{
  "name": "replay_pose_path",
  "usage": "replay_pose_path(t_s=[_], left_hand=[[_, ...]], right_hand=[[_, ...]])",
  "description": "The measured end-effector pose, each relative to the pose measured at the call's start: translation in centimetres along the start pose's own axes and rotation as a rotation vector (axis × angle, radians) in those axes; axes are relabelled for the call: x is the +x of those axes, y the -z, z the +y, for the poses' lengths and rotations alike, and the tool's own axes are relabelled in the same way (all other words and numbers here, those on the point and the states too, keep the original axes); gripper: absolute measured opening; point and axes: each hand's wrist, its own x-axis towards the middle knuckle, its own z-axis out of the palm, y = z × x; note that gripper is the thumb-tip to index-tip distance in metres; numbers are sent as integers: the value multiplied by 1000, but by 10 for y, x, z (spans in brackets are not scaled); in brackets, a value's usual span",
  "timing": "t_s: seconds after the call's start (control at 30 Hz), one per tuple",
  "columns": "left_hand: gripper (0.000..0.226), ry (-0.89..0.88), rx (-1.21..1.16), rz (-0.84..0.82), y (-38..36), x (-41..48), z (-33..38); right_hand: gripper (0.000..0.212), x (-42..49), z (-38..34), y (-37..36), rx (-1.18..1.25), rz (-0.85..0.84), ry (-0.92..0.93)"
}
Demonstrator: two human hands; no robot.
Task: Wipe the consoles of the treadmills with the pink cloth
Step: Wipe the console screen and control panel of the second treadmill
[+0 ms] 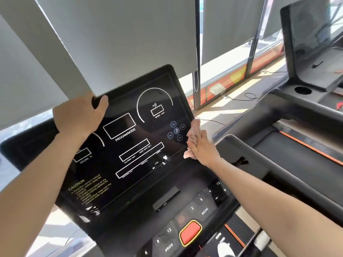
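Note:
A black treadmill console with white display outlines fills the middle of the head view, tilted. My left hand grips its upper left edge, thumb on the front face. My right hand presses the pink cloth flat against the console's right edge, beside the round media buttons. The cloth shows above and below my fingers. A second treadmill's console stands at the upper right.
A red stop button and number keys sit on the lower panel. Grey roller blinds hang behind the console. To the right are the neighbouring treadmill's handrail, cup holder and belt. Cables lie on the sunlit floor.

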Motion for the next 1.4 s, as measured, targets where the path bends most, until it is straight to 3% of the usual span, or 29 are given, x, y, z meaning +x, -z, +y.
replay_pose_path(t_s=[0.23, 0.33, 0.43, 0.47, 0.53, 0.6, 0.7, 0.87, 0.97, 1.03, 1.07, 1.13, 1.17, 1.23, 1.33, 1.4], left_hand=[[61, -9, 11, 14, -2, 1, -2], [63, -20, 5, 29, -4, 1, -4], [63, -44, -1, 55, -2, -1, -4], [63, -54, 2, 62, -2, -1, -4], [63, -69, 15, 71, 0, -2, -3], [62, -71, 17, 71, 1, -3, -3], [62, -60, -2, 65, 1, -3, -3], [61, -60, -17, 60, 3, -6, -5], [62, -73, -16, 59, 4, -6, -6], [63, -70, -6, 61, 3, -6, -6], [64, -70, -1, 60, 3, -6, -5], [63, -69, 4, 61, 1, -6, -6], [64, -70, 6, 61, 1, -5, -7], [65, -69, 10, 63, -1, -4, -7], [66, -58, 11, 57, -2, -5, -7], [66, -52, 14, 55, -1, -5, -7]], right_hand=[[31, -46, 21, 1, 229, -114, -114], [48, -63, 38, 5, 195, -177, -88], [79, -75, 57, 11, -66, -191, 61], [80, -76, 62, 12, -120, -186, 120], [60, -81, 57, 23, -7, -187, 93], [43, -81, 45, 31, 75, -94, 39], [40, -76, 14, 38, 155, 123, 66], [56, -67, -25, 15, -119, 95, 349], [25, -66, -18, -2, -161, 195, 452], [17, -68, -25, -1, -45, 226, 396], [10, -70, -26, -4, 167, 179, 286], [24, -71, -29, -3, 446, 83, 100], [32, -74, -28, -14, 522, 44, 91], [40, -79, -33, -20, 501, 111, 87], [15, -88, -52, -28, 453, 86, 102], [17, -97, -58, -35, 425, 47, 203]])
